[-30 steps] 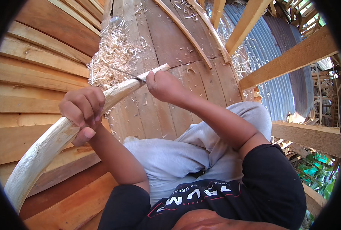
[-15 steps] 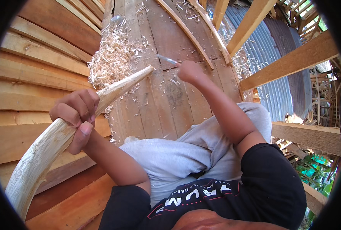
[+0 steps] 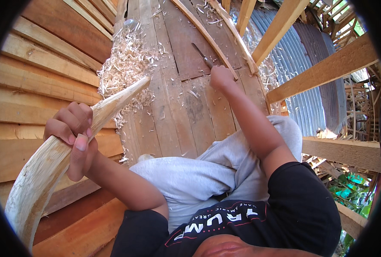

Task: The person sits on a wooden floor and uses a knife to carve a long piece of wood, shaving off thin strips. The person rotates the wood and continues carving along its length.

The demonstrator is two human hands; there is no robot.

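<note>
A long, curved, pale piece of wood point(image 3: 45, 165) runs from the lower left edge up to a tapered tip near the shavings. My left hand point(image 3: 72, 139) is wrapped round it below that tip, with the thumb pressed along its side. Farther right, my right hand point(image 3: 222, 78) is closed round the handle of a knife point(image 3: 204, 57). The knife's thin dark blade points away and to the left, above the floorboards and apart from the wood. Most of the handle is hidden in my fist.
Curly wood shavings point(image 3: 128, 64) lie heaped along the left wall of planks point(image 3: 45, 79). Thin wooden strips point(image 3: 199, 26) lie on the board floor point(image 3: 173, 124) ahead. Wooden posts and rails point(image 3: 327, 64) stand to the right, with corrugated metal sheets point(image 3: 297, 73) beyond. My crossed legs point(image 3: 190, 171) are below.
The curved wood and my left hand have shifted left and slightly down. My right hand has moved right, and the knife blade now points more steeply away, looking dark instead of bright.
</note>
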